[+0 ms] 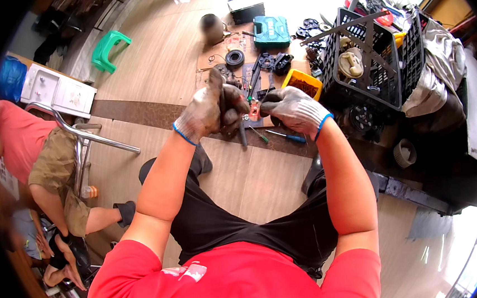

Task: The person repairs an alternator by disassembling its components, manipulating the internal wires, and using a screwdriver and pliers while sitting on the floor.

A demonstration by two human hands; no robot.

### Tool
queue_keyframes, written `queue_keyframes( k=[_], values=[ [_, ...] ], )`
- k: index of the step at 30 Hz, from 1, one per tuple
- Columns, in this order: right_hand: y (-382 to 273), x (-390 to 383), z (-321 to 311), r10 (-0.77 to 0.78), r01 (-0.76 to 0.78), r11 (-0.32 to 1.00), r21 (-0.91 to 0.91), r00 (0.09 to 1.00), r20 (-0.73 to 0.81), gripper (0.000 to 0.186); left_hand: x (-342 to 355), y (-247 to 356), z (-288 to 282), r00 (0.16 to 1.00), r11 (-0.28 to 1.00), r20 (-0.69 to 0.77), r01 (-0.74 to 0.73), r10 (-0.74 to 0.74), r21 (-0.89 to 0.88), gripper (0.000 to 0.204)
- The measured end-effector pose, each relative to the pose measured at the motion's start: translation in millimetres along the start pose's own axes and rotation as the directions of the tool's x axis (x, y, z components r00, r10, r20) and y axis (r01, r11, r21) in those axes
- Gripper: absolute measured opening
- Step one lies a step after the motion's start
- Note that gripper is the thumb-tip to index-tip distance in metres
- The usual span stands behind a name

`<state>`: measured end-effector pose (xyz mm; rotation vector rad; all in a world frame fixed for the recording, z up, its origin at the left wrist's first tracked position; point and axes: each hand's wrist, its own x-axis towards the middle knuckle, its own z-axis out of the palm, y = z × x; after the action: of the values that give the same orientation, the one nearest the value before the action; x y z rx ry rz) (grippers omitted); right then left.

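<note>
My left hand wears a grimy light work glove with a blue cuff. Its fingers are curled with the thumb up, around something dark that the glove mostly hides. A grey rod-like piece shows just below those fingers. To the right, my right hand wears a matching glove, its fingertips pressed together; whatever they pinch is too small to make out. Below the hands lie a blue-handled screwdriver and a thin green-handled tool. A yellow tray with brown contents sits just beyond my right hand.
Farther off are a teal tool case, a black ring and dark machine parts on cardboard. A black crate stands on the right, a small white basket nearer. At left are a green stool and a seated person.
</note>
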<state>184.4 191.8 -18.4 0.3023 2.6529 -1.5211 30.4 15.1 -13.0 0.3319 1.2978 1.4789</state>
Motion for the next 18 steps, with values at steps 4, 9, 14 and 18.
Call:
queue_keyframes(
  k=[4, 9, 14, 18],
  values=[
    [2, -2, -1, -0.178, 0.161, 0.952, -0.260, 0.983, -0.044, 0.017, -3, -7, 2, 0.997, 0.944, 0.028, 0.054, -0.067, 0.324, 0.095],
    [8, 0, 5, -0.428, 0.330, 0.752, -0.571, 0.903, -0.043, 0.017, 1, -10, -4, 0.998, 0.884, 0.049, 0.007, -0.034, 0.468, 0.093],
    [-12, -5, 2, -0.012, -0.007, 0.995, -0.101, 0.982, -0.189, 0.021, 3, -13, 3, 0.996, 0.864, 0.064, -0.086, 0.063, 0.496, 0.098],
    [-22, -5, 4, -0.008, 0.001, 0.999, -0.042, 0.986, -0.167, 0.024, 21, -29, -19, 0.976, 0.861, 0.054, -0.211, 0.211, 0.463, 0.093]
  ],
)
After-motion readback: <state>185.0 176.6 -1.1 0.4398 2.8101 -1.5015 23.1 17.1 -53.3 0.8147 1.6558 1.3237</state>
